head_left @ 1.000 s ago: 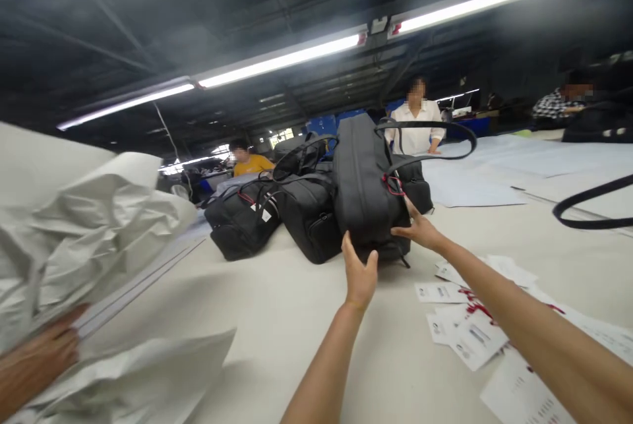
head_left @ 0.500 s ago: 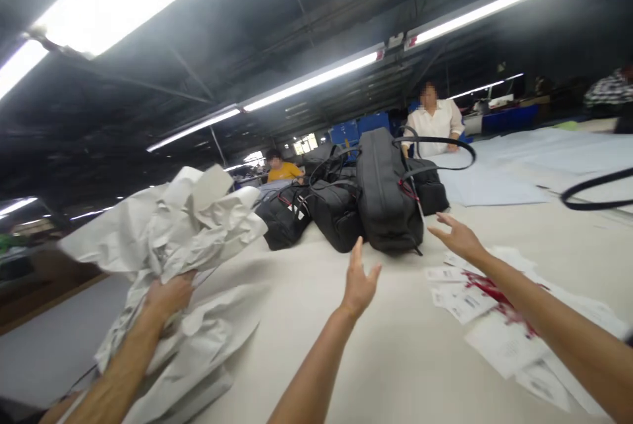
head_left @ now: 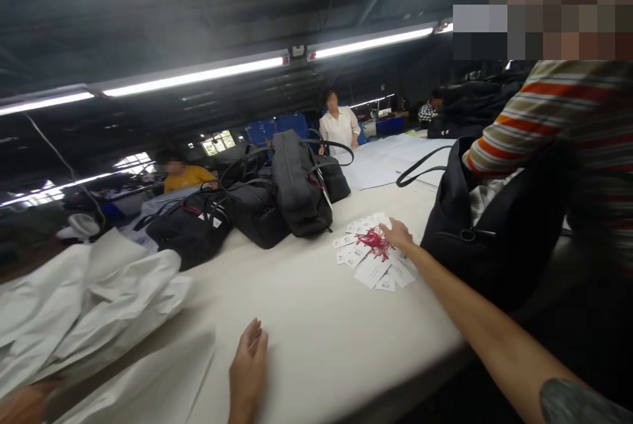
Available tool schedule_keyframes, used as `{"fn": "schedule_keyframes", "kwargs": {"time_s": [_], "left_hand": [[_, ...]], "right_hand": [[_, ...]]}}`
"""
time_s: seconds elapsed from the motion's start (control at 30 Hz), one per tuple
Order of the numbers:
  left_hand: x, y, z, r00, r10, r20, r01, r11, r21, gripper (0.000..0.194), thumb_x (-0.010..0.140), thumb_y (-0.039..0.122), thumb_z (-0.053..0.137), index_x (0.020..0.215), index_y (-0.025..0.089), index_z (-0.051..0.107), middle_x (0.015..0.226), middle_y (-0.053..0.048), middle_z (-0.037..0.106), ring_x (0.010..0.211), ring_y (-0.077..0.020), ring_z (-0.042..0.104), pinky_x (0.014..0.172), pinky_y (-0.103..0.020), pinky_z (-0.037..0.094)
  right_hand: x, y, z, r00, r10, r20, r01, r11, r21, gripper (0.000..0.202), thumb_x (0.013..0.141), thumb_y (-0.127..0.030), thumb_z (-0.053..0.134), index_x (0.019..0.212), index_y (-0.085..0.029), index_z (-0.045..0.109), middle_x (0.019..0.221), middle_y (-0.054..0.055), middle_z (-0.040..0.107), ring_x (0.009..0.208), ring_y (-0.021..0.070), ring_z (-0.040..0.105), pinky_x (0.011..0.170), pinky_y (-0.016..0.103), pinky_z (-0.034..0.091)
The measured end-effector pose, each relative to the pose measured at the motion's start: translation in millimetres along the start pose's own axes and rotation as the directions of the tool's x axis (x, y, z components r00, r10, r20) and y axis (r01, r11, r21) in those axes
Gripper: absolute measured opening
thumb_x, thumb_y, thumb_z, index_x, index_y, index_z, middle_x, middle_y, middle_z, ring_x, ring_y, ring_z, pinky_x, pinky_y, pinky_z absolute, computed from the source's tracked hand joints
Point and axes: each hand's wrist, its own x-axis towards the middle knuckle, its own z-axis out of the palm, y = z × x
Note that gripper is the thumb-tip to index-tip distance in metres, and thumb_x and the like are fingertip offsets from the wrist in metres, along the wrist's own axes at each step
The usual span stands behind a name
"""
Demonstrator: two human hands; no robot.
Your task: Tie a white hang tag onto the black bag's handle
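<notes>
My left hand (head_left: 247, 371) lies flat and empty on the white table (head_left: 321, 325), fingers pointing away from me. My right hand (head_left: 397, 234) reaches out to a pile of white paper tags (head_left: 370, 269) with a tangle of red strings (head_left: 374, 241); its fingers rest on the pile's right edge and I see nothing gripped. Beyond the tags a black bag (head_left: 297, 190) stands upright, with its strap looping to the right. Two more black bags (head_left: 257, 213) (head_left: 190, 233) lie to its left.
Crumpled white paper (head_left: 89, 305) covers the table's left, with another person's hand (head_left: 20, 404) at its lower corner. A person in a striped shirt (head_left: 568, 121) stands close on the right behind a large black bag (head_left: 475, 226). Other people work farther back.
Both my hands have left the upright bag. The left hand dropped flat to the near table and the right moved onto the tags. The view pulled back and swung right.
</notes>
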Motion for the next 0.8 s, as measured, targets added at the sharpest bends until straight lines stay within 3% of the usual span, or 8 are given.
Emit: {"fn": "schedule_keyframes", "kwargs": {"time_s": [0.07, 0.2, 0.33, 0.43, 0.5, 0.63, 0.7, 0.8], "left_hand": [[3.6, 0.0, -1.1, 1.000, -0.020, -0.018, 0.020, 1.000, -0.017, 0.060, 0.077, 0.053, 0.053, 0.125, 0.017, 0.055, 0.130, -0.013, 0.061, 0.120, -0.0297, 0.059, 0.111, -0.047, 0.040], [12.0, 1.3, 0.7, 0.999, -0.046, -0.025, 0.044, 0.997, -0.068, 0.056, 0.075, 0.053, 0.056, 0.118, 0.018, 0.059, 0.126, -0.011, 0.064, 0.119, -0.0299, 0.059, 0.109, -0.048, 0.041], [7.2, 4.4, 5.6, 1.000, -0.002, -0.013, 0.000, 0.991, -0.137, 0.049, 0.077, 0.046, 0.057, 0.115, 0.015, 0.060, 0.120, -0.014, 0.066, 0.112, -0.0279, 0.062, 0.105, -0.046, 0.045], [2.0, 7.5, 10.6, 0.998, 0.042, -0.053, -0.050, 0.986, -0.161, 0.039, 0.079, 0.037, 0.057, 0.111, 0.015, 0.063, 0.114, -0.015, 0.069, 0.106, -0.0261, 0.064, 0.100, -0.044, 0.048], [2.3, 8.3, 13.3, 0.995, 0.054, -0.088, -0.068, 0.984, -0.164, 0.035, 0.079, 0.033, 0.058, 0.109, 0.016, 0.064, 0.111, -0.014, 0.070, 0.102, -0.0245, 0.066, 0.095, -0.041, 0.050], [5.2, 9.8, 12.6, 0.990, 0.039, -0.139, -0.062, 0.985, -0.163, 0.031, 0.078, 0.029, 0.061, 0.106, 0.019, 0.066, 0.106, -0.011, 0.072, 0.097, -0.0219, 0.067, 0.090, -0.037, 0.053], [1.6, 12.7, 9.2, 0.991, 0.030, -0.127, -0.054, 0.981, -0.187, 0.033, 0.078, 0.033, 0.061, 0.106, 0.018, 0.066, 0.108, -0.012, 0.071, 0.099, -0.0230, 0.067, 0.093, -0.039, 0.052], [-4.8, 12.3, 1.9, 0.996, 0.001, -0.089, -0.023, 0.968, -0.249, 0.046, 0.074, 0.044, 0.063, 0.109, 0.015, 0.063, 0.114, -0.016, 0.068, 0.105, -0.0273, 0.065, 0.100, -0.047, 0.048]], "right_hand": [[-2.2, -2.2, 9.5, 0.999, -0.007, 0.042, 0.008, 0.999, -0.037, 0.050, 0.099, -0.051, 0.050, 0.135, -0.017, 0.050, 0.136, 0.013, 0.049, 0.127, 0.0316, 0.044, 0.108, 0.059, 0.031], [-15.8, -6.5, 28.7, 0.981, -0.162, 0.108, 0.173, 0.980, -0.103, 0.049, 0.096, -0.055, 0.048, 0.130, -0.020, 0.057, 0.145, 0.010, 0.043, 0.139, 0.0320, 0.029, 0.114, 0.059, 0.013], [-37.8, -9.5, 39.3, 0.942, -0.294, 0.160, 0.314, 0.942, -0.120, 0.055, 0.091, -0.055, 0.045, 0.133, -0.020, 0.055, 0.147, 0.011, 0.041, 0.139, 0.0355, 0.027, 0.112, 0.063, 0.013], [-44.2, -4.7, 54.2, 0.892, -0.398, 0.214, 0.421, 0.904, -0.076, 0.062, 0.085, -0.059, 0.045, 0.133, -0.022, 0.055, 0.147, 0.012, 0.041, 0.139, 0.0400, 0.027, 0.108, 0.071, 0.014], [-44.1, -0.6, 74.0, 0.854, -0.469, 0.226, 0.489, 0.872, -0.037, 0.065, 0.079, -0.065, 0.046, 0.132, -0.029, 0.057, 0.146, 0.010, 0.042, 0.138, 0.0406, 0.027, 0.108, 0.071, 0.015], [-63.0, -5.5, 103.9, 0.748, -0.616, 0.246, 0.608, 0.785, 0.119, 0.066, 0.074, -0.074, 0.047, 0.128, -0.037, 0.060, 0.143, 0.005, 0.046, 0.138, 0.0405, 0.029, 0.109, 0.072, 0.014], [-87.4, -15.7, 91.9, 0.723, -0.643, 0.253, 0.609, 0.766, 0.205, 0.065, 0.074, -0.072, 0.050, 0.126, -0.034, 0.062, 0.141, 0.006, 0.048, 0.136, 0.0407, 0.032, 0.110, 0.073, 0.013], [-125.2, -33.2, 48.6, 0.747, -0.652, 0.131, 0.566, 0.726, 0.390, 0.058, 0.080, -0.061, 0.052, 0.123, -0.025, 0.065, 0.138, 0.012, 0.051, 0.133, 0.0372, 0.039, 0.111, 0.064, 0.024]]}}
